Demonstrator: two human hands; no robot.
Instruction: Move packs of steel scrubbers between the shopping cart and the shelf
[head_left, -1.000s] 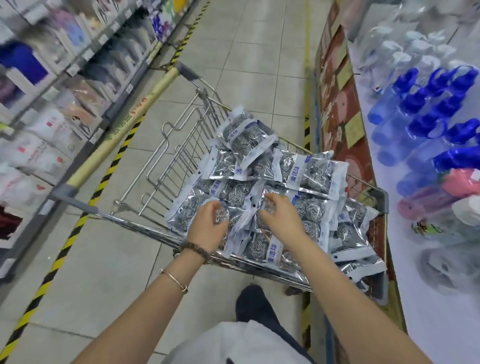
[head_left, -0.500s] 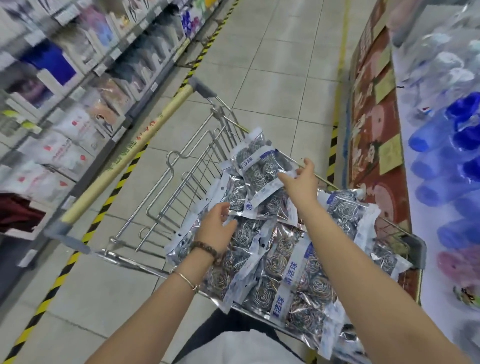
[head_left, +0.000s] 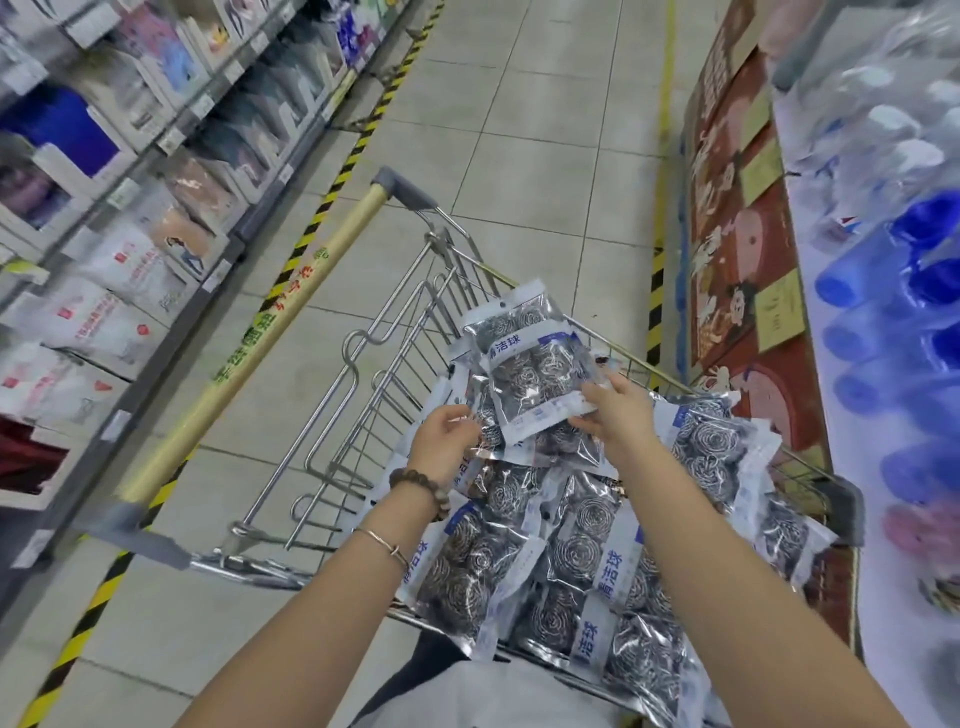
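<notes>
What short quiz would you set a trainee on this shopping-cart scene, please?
1. True or false: the right hand pinches a steel scrubber pack.
2. The other packs lie: A) in the shopping cart; B) on the floor; C) in a cardboard box.
3. Which arm wears the bead bracelet?
Key: 1 true; 2 A; 3 the left.
</notes>
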